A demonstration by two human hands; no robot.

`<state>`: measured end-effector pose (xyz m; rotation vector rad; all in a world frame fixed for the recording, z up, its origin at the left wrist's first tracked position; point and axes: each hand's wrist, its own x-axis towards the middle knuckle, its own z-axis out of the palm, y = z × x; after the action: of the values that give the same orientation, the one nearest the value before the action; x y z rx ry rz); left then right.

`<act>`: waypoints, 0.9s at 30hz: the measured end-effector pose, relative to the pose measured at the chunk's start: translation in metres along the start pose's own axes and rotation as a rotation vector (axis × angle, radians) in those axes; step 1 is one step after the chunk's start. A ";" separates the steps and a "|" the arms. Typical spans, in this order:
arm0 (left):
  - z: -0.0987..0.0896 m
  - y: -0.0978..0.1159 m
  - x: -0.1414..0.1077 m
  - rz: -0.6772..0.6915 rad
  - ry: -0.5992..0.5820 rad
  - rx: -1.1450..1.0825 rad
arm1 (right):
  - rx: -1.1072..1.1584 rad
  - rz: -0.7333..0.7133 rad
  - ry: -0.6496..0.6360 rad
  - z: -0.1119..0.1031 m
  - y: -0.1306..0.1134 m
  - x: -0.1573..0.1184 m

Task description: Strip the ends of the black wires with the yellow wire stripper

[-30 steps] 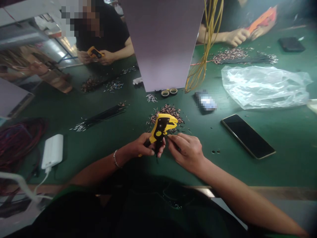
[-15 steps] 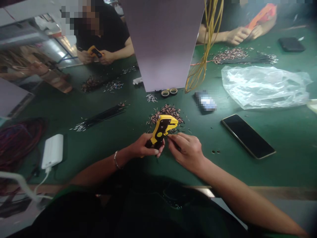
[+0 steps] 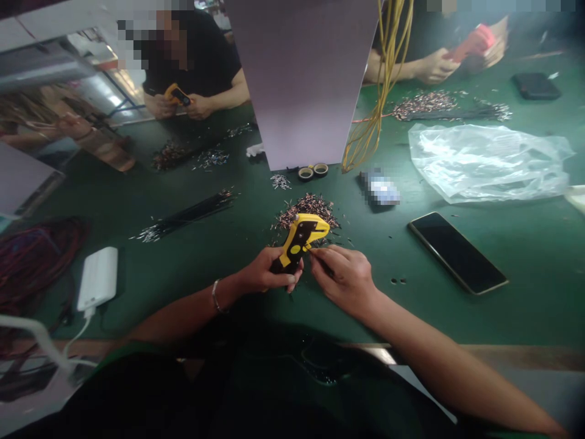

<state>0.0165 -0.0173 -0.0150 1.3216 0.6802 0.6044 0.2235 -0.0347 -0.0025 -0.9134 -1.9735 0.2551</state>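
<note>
A yellow and black hand tool is upright in my left hand, whose fingers wrap round its handles. Just right of the tool, my right hand is closed in a pinch close to the tool's yellow trigger part. What the pinch holds is too small and dark to make out. Behind the tool lies a pile of small copper and black pieces. A bundle of black wires with silvery ends rests to the left.
Phone, clear plastic bag and blurred box lie right. Two tape rolls sit below the grey panel. Yellow wires hang beside it. White power bank is left. Two people work opposite with tools.
My hands and the yellow tool have barely moved. Across the table at the right, a person's hands have shifted slightly with the red-orange object, which has tilted.
</note>
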 end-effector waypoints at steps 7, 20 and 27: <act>0.001 -0.004 -0.002 -0.058 0.085 0.017 | 0.016 0.015 0.011 0.001 0.001 0.001; 0.000 -0.003 0.001 -0.114 -0.009 -0.213 | 0.068 0.122 0.015 -0.001 0.004 0.002; -0.004 -0.006 0.003 -0.118 -0.051 -0.362 | 0.073 0.184 -0.006 -0.002 0.007 0.002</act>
<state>0.0152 -0.0134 -0.0218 0.9510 0.5716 0.5658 0.2280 -0.0291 -0.0038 -1.0481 -1.8745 0.4320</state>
